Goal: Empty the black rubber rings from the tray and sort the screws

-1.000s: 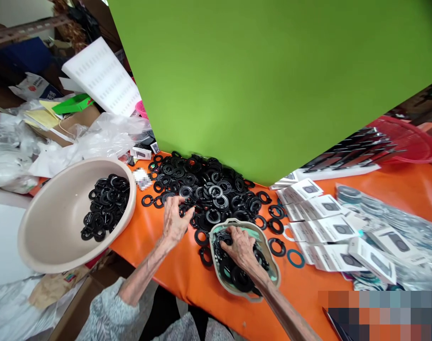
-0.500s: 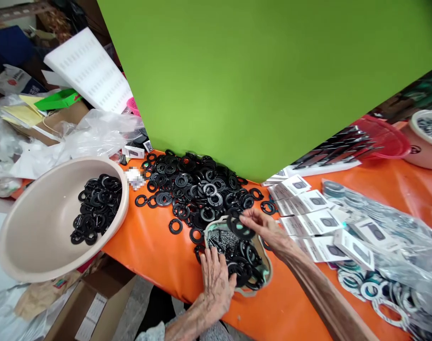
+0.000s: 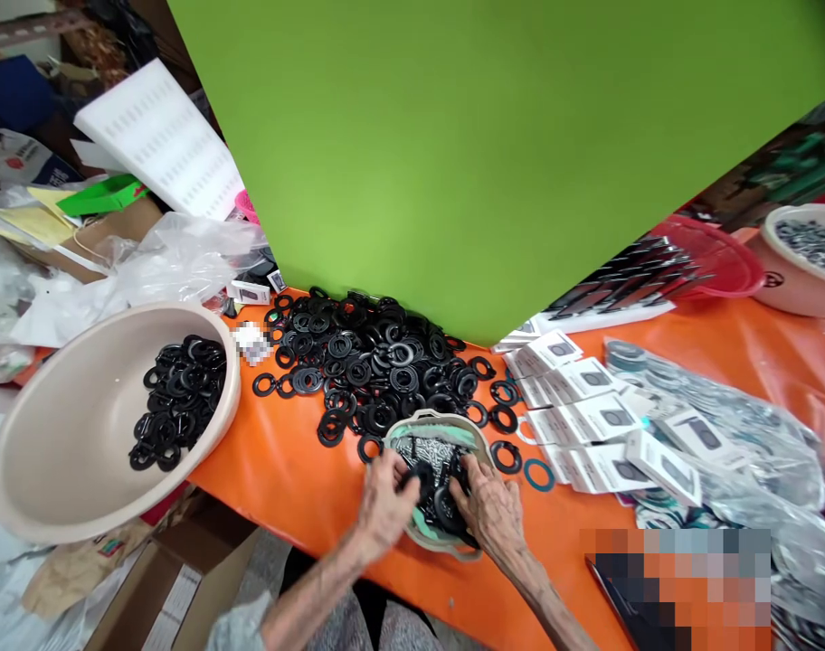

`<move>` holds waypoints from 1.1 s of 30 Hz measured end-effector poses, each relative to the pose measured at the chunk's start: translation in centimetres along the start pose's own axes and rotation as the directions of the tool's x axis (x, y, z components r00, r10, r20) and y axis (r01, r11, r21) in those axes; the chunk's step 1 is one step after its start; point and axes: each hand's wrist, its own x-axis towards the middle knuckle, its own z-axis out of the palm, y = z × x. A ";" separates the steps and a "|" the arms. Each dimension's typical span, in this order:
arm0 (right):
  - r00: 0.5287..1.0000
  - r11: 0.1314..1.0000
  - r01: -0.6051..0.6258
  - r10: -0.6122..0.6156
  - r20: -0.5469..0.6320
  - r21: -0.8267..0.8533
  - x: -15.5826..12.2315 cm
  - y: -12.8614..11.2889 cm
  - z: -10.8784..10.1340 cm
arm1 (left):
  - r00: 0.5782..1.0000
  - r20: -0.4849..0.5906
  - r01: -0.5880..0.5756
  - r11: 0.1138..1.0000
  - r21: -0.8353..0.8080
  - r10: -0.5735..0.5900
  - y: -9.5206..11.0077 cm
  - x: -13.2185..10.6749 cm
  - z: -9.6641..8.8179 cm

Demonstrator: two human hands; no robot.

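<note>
Seemingly pinching a black ring (image 3: 426,479) with the left hand (image 3: 384,504), at the tray's (image 3: 422,415) eight o'clock; touching a second ring (image 3: 440,512) inside with the right hand (image 3: 492,511), at four, cannot tell if gripped; both round, without long axis; backed, at eleven, by a heap of rings (image 3: 358,371).

Small tub (image 3: 445,419): beige, open-topped, with rounded corners; stands upright toward 6 o'clock of the view; mint green shows along its inner wall
Metal pieces (image 3: 424,450): small, silvery; heaped loosely inside the tub toward its 11 o'clock
Black rings in the tub (image 3: 446,514): overlapping, lying toward its 6 o'clock
Ring at the left hand (image 3: 384,504): dark, blurred, by the fingertips toward 9 o'clock in the tub; grip unclear
Rings at the right hand (image 3: 494,508): dark, partly hidden by fingers toward 3 o'clock
Ring pile (image 3: 380,362): black, many, overlapping; spreads beyond the tub's 11 o'clock rim
</note>
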 end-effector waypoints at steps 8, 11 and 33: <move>0.997 0.997 0.055 -0.052 -0.051 0.047 -0.1 1.6 -2.7 | 0.974 -0.025 -0.214 0.955 0.206 0.224 -0.2 1.4 0.0; 1.000 0.981 0.024 -0.022 -0.014 0.191 0.0 3.6 -4.3 | 0.969 -0.058 -0.215 0.937 0.276 0.240 -0.9 -3.0 7.4; 0.885 0.657 -0.376 0.047 0.462 0.653 -2.9 4.6 -1.4 | 0.986 0.058 -0.161 0.979 0.125 0.155 -1.1 -7.6 10.0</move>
